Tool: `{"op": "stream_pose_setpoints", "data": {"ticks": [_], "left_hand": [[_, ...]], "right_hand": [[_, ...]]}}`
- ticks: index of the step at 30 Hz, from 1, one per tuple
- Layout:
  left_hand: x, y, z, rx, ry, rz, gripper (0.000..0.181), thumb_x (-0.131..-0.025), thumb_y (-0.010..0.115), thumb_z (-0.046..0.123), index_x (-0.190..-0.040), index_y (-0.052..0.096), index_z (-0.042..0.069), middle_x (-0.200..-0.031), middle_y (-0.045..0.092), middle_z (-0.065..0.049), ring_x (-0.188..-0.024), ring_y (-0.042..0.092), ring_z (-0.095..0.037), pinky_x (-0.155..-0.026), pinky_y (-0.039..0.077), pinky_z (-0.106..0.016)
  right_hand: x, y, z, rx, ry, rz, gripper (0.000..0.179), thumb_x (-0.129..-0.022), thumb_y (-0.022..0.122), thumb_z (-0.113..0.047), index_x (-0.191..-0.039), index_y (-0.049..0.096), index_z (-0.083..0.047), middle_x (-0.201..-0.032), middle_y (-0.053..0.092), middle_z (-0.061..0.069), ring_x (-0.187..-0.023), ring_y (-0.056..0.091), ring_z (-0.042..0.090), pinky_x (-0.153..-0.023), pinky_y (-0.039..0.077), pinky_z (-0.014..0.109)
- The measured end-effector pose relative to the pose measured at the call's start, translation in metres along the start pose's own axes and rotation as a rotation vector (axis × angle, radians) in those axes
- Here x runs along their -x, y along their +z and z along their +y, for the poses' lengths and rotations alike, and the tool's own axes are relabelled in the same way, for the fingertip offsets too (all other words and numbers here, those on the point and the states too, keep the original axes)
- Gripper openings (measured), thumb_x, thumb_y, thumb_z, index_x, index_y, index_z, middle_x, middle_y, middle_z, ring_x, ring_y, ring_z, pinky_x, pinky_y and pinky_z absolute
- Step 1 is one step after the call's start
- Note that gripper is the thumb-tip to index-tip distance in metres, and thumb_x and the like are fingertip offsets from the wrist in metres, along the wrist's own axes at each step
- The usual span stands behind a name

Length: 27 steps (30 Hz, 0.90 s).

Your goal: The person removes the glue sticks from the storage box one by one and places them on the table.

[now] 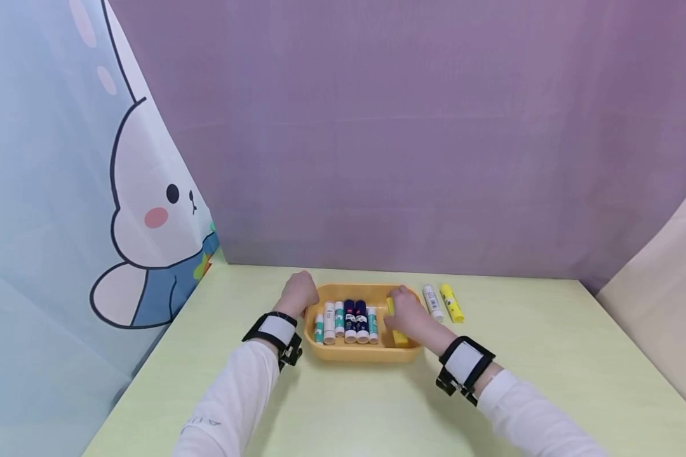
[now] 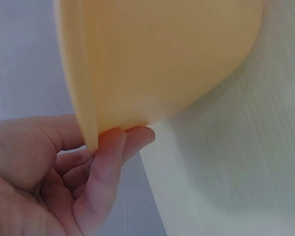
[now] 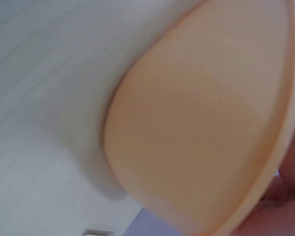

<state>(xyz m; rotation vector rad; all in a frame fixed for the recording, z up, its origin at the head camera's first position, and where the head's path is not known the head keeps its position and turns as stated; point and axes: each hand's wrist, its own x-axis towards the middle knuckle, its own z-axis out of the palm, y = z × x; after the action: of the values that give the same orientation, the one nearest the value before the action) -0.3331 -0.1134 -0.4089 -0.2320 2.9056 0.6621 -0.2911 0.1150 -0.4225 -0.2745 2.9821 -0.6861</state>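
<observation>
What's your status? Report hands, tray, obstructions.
Left hand pinches orange tray by its rim. Right hand at yellow item inside, partly covering it; grip unclear. Six glue sticks alongside; two more outside, right of tray.

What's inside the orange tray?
Six tubes in a row and, right of them, a yellow item. The right hand covers the yellow item's middle; whatever lies beneath the hand is hidden.

There are eight tubes (image 1: 362,322), one tray (image 1: 366,353), one yellow item (image 1: 400,339).
</observation>
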Motion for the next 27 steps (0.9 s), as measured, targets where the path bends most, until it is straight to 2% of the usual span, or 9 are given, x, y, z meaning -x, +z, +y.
{"op": "stream_pose_setpoints", "data": {"ticks": [4, 11, 18, 22, 27], "left_hand": [[0.000, 0.000, 0.000, 0.001, -0.003, 0.002, 0.014, -0.084, 0.059, 0.001, -0.096, 0.061, -0.006, -0.082, 0.064, -0.019, -0.044, 0.061, -0.019, -0.037, 0.051, -0.026], [-0.001, 0.001, 0.000, 0.000, -0.009, -0.003, 0.015, -0.084, 0.060, 0.001, -0.096, 0.061, -0.006, -0.082, 0.064, -0.019, -0.043, 0.061, -0.020, -0.038, 0.052, -0.026], [-0.002, 0.001, -0.002, -0.007, -0.008, 0.006, 0.015, -0.084, 0.060, 0.002, -0.096, 0.061, -0.006, -0.080, 0.064, -0.019, -0.043, 0.061, -0.020, -0.038, 0.051, -0.026], [-0.002, 0.001, -0.002, -0.008, -0.007, 0.009, 0.016, -0.083, 0.060, 0.002, -0.096, 0.060, -0.006, -0.081, 0.064, -0.019, -0.043, 0.061, -0.019, -0.037, 0.051, -0.026], [-0.002, 0.002, -0.002, 0.001, -0.008, 0.008, 0.015, -0.083, 0.060, 0.001, -0.096, 0.060, -0.006, -0.084, 0.064, -0.019, -0.043, 0.061, -0.020, -0.037, 0.051, -0.026]], "right_hand": [[0.001, -0.006, 0.000, -0.053, -0.026, 0.011, 0.054, -0.081, 0.074, -0.016, -0.128, 0.051, -0.002, -0.124, 0.051, 0.015, -0.097, 0.056, 0.024, -0.083, 0.056, 0.036], [0.002, -0.014, 0.001, -0.049, -0.058, 0.016, 0.053, -0.081, 0.074, -0.019, -0.128, 0.053, -0.006, -0.119, 0.054, 0.015, -0.089, 0.056, 0.022, -0.068, 0.056, 0.028], [0.002, -0.019, 0.002, -0.093, -0.059, -0.002, 0.052, -0.083, 0.072, -0.019, -0.129, 0.051, -0.008, -0.101, 0.059, 0.012, -0.073, 0.057, 0.018, -0.054, 0.053, 0.023], [0.004, -0.022, 0.002, -0.112, -0.062, -0.006, 0.051, -0.084, 0.071, -0.019, -0.130, 0.049, -0.007, -0.092, 0.060, 0.010, -0.067, 0.056, 0.016, -0.052, 0.051, 0.022], [0.006, -0.028, -0.001, -0.115, -0.047, 0.002, 0.054, -0.084, 0.071, -0.020, -0.130, 0.048, -0.005, -0.090, 0.060, 0.009, -0.065, 0.056, 0.015, -0.053, 0.051, 0.023]]}}
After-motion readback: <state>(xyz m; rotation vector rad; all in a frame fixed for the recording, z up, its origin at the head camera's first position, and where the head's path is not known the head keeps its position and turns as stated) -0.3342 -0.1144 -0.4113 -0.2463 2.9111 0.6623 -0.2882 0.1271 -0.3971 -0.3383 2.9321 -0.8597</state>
